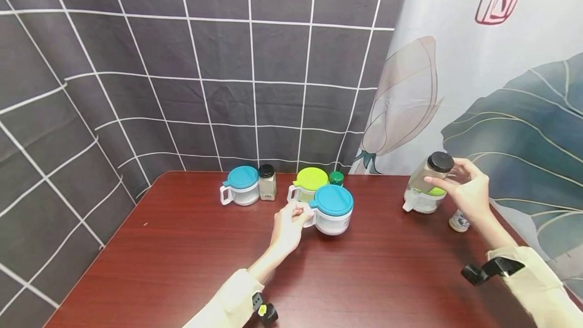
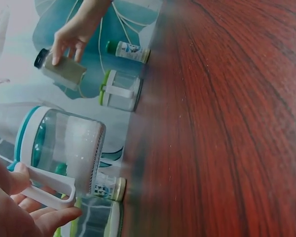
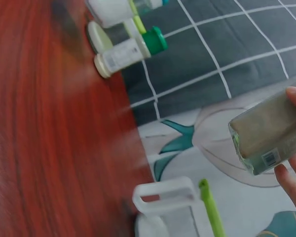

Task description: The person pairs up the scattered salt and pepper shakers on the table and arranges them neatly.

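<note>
My left hand [image 1: 288, 229] grips the white handle of a clear seasoning jar with a blue lid [image 1: 333, 209]. In the left wrist view this blue-lidded jar [image 2: 71, 148] hangs above the table, white grains inside. At the right, my right hand [image 1: 471, 191] holds a black-capped spice bottle [image 1: 430, 173] between thumb and fingers. The bottle [image 3: 269, 128] is tilted and off the table, with brownish powder in it. Behind and below it stands a green-lidded jar [image 1: 423, 201] with a white handle. Beside that, a small shaker bottle [image 1: 458, 221] is partly hidden by my right hand.
Along the table's back edge stand another blue-lidded jar [image 1: 243, 186], a second black-capped bottle [image 1: 267, 183], a green-lidded jar [image 1: 311, 180] and a green-capped shaker [image 1: 336, 178]. A dark gridded curtain [image 1: 218, 100] hangs behind the reddish wooden table [image 1: 182, 247].
</note>
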### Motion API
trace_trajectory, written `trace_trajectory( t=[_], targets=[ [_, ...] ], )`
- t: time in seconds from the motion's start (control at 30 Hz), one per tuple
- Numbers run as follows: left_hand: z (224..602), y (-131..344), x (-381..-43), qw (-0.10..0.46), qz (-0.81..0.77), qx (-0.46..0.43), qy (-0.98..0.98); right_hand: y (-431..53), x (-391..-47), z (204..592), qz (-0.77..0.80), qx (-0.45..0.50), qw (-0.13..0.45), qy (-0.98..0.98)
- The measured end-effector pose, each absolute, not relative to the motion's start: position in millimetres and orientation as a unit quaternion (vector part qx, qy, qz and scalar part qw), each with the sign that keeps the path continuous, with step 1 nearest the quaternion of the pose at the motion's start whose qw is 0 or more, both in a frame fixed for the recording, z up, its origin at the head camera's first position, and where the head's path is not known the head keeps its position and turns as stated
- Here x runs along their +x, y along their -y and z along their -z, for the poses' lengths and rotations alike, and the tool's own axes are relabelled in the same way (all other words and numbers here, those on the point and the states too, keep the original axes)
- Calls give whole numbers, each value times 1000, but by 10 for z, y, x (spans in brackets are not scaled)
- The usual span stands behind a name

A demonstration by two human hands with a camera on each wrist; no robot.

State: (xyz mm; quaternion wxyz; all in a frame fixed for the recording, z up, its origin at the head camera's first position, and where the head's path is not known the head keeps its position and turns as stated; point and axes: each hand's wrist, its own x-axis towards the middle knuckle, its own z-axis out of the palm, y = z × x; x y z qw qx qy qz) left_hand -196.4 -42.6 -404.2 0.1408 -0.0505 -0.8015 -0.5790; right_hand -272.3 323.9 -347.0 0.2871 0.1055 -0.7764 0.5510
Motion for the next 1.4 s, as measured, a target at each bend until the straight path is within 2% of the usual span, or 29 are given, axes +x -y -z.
trace_trajectory(
  t=[0.53, 0.8, 1.4],
  targets=[
    [4012, 571, -1942, 144, 574, -68, 803, -2893, -2648, 3676, -632, 177, 215, 723],
    [4005, 642, -1912, 133, 583, -58, 800, -2705, -2601, 3691, -626, 214, 205, 721],
    [4045, 958, -1833, 145, 567, -33, 810, -2326, -2564, 3792, -589, 203, 162, 765]
  ],
)
